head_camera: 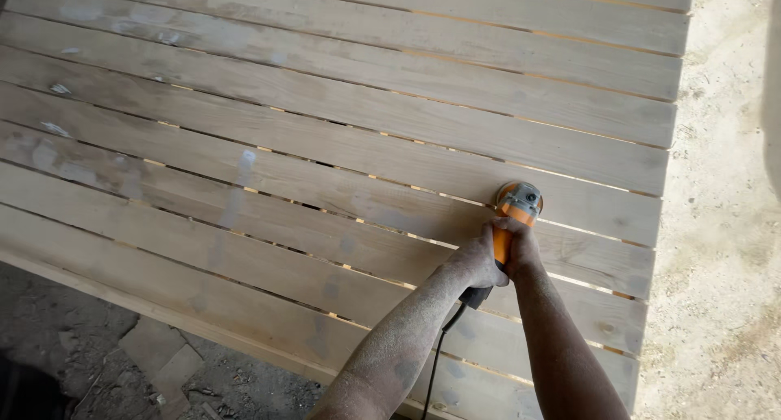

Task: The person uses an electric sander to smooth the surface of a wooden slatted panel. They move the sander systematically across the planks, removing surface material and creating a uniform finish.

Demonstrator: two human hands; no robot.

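Both hands (496, 253) grip an orange grinder (514, 213) on slatted planks (325, 143).

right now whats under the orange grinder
Under the orange grinder, gripped by the left hand and right hand, lies a pale wooden plank. Its disc's contact with the wood is hidden.

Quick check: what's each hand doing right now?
Left hand: closed around the orange angle grinder on the wooden slat panel.
Right hand: closed on the same grinder.
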